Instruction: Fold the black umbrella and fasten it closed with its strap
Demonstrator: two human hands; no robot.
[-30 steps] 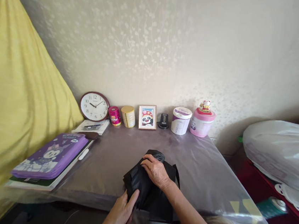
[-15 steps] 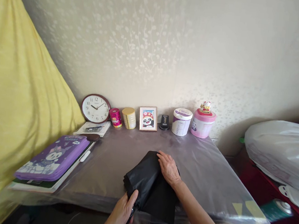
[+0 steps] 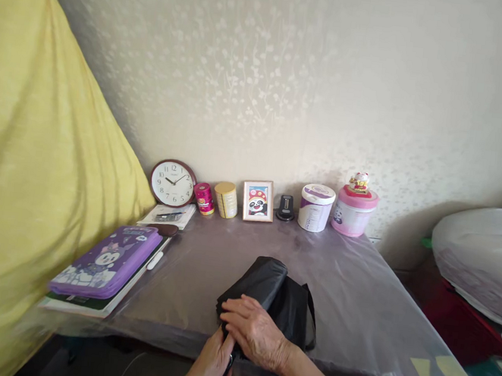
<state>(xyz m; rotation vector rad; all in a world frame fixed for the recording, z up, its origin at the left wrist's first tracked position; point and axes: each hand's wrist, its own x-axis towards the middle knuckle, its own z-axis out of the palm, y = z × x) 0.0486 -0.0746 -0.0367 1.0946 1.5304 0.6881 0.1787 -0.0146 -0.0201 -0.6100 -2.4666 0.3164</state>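
A black folding umbrella (image 3: 259,281), its fabric loosely gathered, lies at the front of the table with its handle end towards me. My left hand (image 3: 212,360) is closed around the handle end, at the table's front edge. Over the lower fabric lies my right hand (image 3: 256,335), fingers stretched out to the left and touching the umbrella just above my left thumb. Its thumb is hidden. A black strap (image 3: 311,317) loops out from the fabric on the right. Most of the handle is covered by my left hand.
The table (image 3: 177,288) has a plastic cover. At left a purple case (image 3: 108,263) rests on books. Along the wall stand a clock (image 3: 172,183), a pink can (image 3: 204,198), a yellow can (image 3: 226,200), a picture frame (image 3: 258,202), a white tub (image 3: 316,208) and a pink tub (image 3: 353,214).
My right hand has slid from the far part of the fabric down and left, close to my left hand. The strap now shows on the right. The view has shifted slightly left.
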